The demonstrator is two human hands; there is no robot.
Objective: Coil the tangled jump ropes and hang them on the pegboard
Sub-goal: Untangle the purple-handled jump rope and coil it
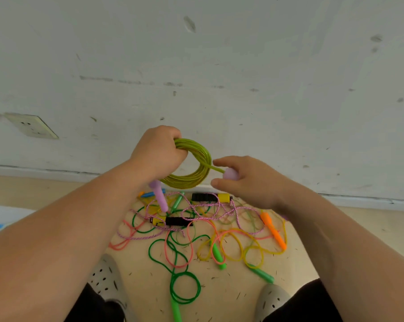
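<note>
Now, left grip (158, 154) clutches coiled rope (196, 173) — handle label (158, 221) illegible.

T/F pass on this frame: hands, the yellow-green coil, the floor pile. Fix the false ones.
1. The left hand grips the coiled yellow-green plastic jump rope. True.
2. The right hand is empty. False: it holds a lilac plastic handle at that rope's end.
3. The tangled pile of coloured ropes lies on a table. False: it lies on the floor, between grey perforated shoes.
4. An orange plastic handle lies in the pile. True.
5. A pegboard is in view. False: only a white wall with a socket.
</note>
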